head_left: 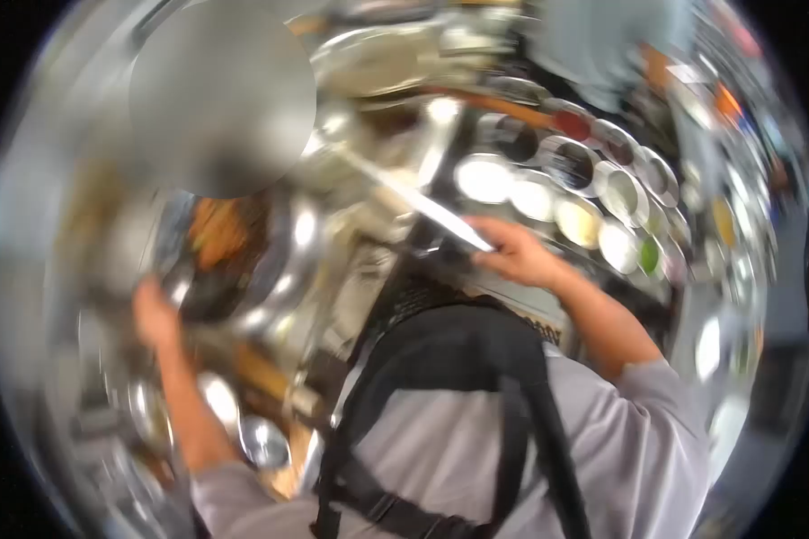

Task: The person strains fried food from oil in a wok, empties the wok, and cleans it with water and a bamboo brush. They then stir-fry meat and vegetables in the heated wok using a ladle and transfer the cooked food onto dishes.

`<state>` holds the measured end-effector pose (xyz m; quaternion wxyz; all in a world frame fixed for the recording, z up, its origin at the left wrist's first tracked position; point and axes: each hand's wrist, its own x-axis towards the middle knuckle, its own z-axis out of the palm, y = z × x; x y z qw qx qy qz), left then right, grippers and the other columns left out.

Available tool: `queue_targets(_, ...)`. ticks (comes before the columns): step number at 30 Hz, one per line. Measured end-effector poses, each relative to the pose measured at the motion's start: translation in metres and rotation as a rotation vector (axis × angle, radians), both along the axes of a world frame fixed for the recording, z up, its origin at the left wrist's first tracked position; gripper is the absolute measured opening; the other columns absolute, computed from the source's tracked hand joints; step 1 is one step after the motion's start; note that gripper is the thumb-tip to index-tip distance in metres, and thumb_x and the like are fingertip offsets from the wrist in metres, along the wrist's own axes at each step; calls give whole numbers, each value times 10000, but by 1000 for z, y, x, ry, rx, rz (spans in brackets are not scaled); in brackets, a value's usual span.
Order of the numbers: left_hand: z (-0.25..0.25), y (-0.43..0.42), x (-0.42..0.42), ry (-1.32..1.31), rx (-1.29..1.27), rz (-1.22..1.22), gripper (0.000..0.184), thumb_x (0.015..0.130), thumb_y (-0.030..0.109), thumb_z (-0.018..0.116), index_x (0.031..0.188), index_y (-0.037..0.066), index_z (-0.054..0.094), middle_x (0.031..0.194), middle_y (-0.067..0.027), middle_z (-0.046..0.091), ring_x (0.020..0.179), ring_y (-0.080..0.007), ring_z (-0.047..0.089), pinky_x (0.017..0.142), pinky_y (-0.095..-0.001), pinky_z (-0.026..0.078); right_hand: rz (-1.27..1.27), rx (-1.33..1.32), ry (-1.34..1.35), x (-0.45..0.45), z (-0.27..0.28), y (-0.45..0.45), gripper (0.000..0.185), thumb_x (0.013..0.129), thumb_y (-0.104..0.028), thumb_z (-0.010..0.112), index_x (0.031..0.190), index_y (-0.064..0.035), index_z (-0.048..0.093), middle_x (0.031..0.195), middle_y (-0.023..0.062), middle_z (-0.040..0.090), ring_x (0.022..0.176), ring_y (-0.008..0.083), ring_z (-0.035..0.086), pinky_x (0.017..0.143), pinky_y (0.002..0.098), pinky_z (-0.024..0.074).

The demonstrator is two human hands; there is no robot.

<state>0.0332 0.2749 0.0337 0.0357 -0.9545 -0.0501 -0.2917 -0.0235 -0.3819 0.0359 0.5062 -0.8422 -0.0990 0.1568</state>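
Observation:
My right hand (515,252) is closed round the end of a long metal handle. The handle belongs to what looks like a ladle (413,198), reaching up and left; its far end is smeared by motion. At the left, my left hand (156,314) is closed at the near edge of a dark wok (208,301), its fingers blurred. Orange-brown food (219,232) lies in the wok. A shiny metal ring or rim (306,234) curves along the wok's right side.
Several round metal containers (569,164) with different contents stand in rows at the right. A large oval pan or tray (377,61) sits at the back. Small metal bowls (265,442) are at the lower left. A grey blurred disc covers the upper left.

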Motion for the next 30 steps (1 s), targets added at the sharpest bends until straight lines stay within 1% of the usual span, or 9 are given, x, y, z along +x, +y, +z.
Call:
queue_targets(5,19,-182,-6,-537,-388,-46,427,837,101,626,1238,-19,544,1174,-199,601,1020,-299,608,866,-390,498,-251,667,337,-143,4,-90,659,911,-161,636,1487,-190,317,711,-17,520,499,45,454,425,194,362)
queue_targets(10,-70,-530,-37,828,-1651,-515,338,769,39,606,1103,9,644,998,-126,645,818,-242,637,669,-346,521,-309,1069,146,-263,-3,-180,614,890,-68,588,1448,-106,336,690,-16,481,471,56,450,419,209,382)
queue_targets(15,-49,-851,-218,1497,-758,-1156,641,719,118,720,1294,-53,494,1164,-211,598,1050,-294,592,868,-371,495,-787,875,131,-370,12,-252,661,909,-95,572,1490,-117,259,640,6,488,443,82,463,412,223,393)
queue_targets(17,-109,-927,-289,2023,-1405,-942,558,741,81,709,1241,-63,508,1138,-191,613,1011,-280,613,847,-378,515,-914,901,127,-405,14,-274,684,908,-65,565,1505,-151,241,607,-1,471,432,87,458,404,234,392)
queue_targets(18,-100,-943,-313,2283,-1222,-1103,693,907,187,640,1452,-9,259,1259,-204,519,1078,-273,575,853,-386,521,-1001,882,133,-417,13,-283,671,906,-48,554,1498,-136,252,599,4,483,417,88,460,400,234,393)
queue_targets(21,-95,-987,-357,2504,-1081,-991,895,804,241,756,1488,15,224,1329,-190,488,1100,-242,570,835,-388,534,-1095,786,67,-428,14,-308,620,888,-46,560,1452,-69,302,539,12,427,372,107,435,373,246,387)
queue_targets(24,-104,-973,-323,1741,-942,-2129,737,789,205,751,1414,86,378,1169,-147,605,1012,-230,621,857,-370,509,-1064,742,115,-402,7,-333,596,892,-38,549,1440,-57,316,538,10,431,377,105,445,375,240,381)
queue_targets(27,-73,-947,-267,2026,-389,-1473,752,787,246,745,1412,36,383,1293,-197,546,1201,-283,529,1013,-355,415,-952,611,123,-339,6,-357,559,891,-68,574,1410,-57,367,571,6,463,399,94,454,383,241,380)
queue_targets(30,-103,-866,-216,1508,-878,-1045,861,772,369,767,1396,-68,366,1380,-252,476,1289,-309,467,1059,-381,379,-866,421,60,-255,-21,-379,451,860,-51,565,1304,-35,490,602,13,515,412,101,482,393,254,406)
